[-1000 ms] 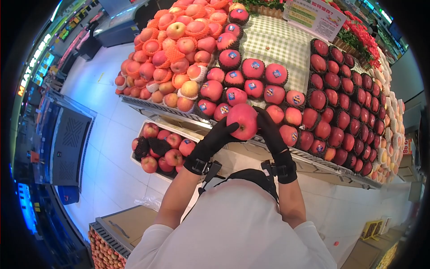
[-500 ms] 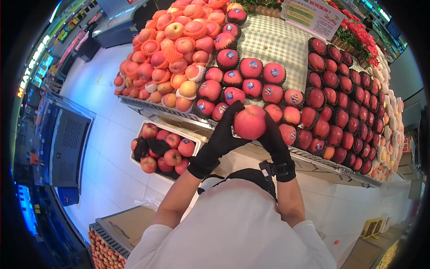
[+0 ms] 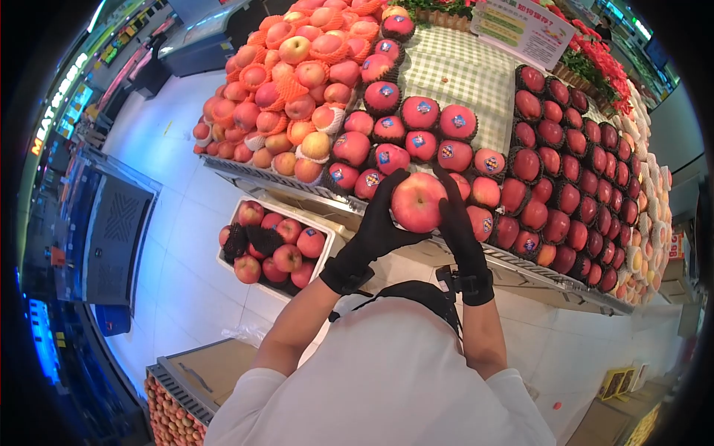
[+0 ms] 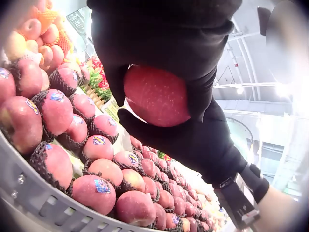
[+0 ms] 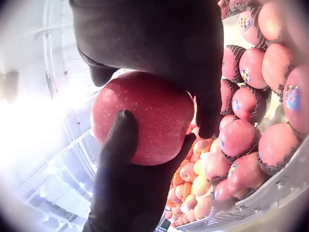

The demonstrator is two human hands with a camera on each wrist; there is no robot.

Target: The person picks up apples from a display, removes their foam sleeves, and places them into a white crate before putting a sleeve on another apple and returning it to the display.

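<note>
A large red apple [image 3: 418, 203] is held between two black-gloved hands in front of the display's front edge. My left hand [image 3: 378, 229] curls round its left side, and my right hand [image 3: 462, 232] grips its right side. The apple's stem end faces up toward the head camera. In the left wrist view the apple [image 4: 157, 95] shows speckled red skin between dark gloved fingers. The right wrist view shows a thumb lying across the apple [image 5: 145, 116]. Stickered apples [image 3: 392, 158] in black foam nets sit in rows just beyond the hands.
A white box of apples [image 3: 287, 259] stands below the display at the left. Net-wrapped apples [image 3: 295, 50] are piled at the back left, darker apples [image 3: 558, 223] at the right. A sign [image 3: 520, 33] stands behind a checkered cloth [image 3: 454, 67]. The display has a metal front rail [image 3: 550, 279].
The apple has turned in the hands, so its stem end now faces up. Both hands have shifted their grip round it, and the apple has moved slightly right compared with a second ago.
</note>
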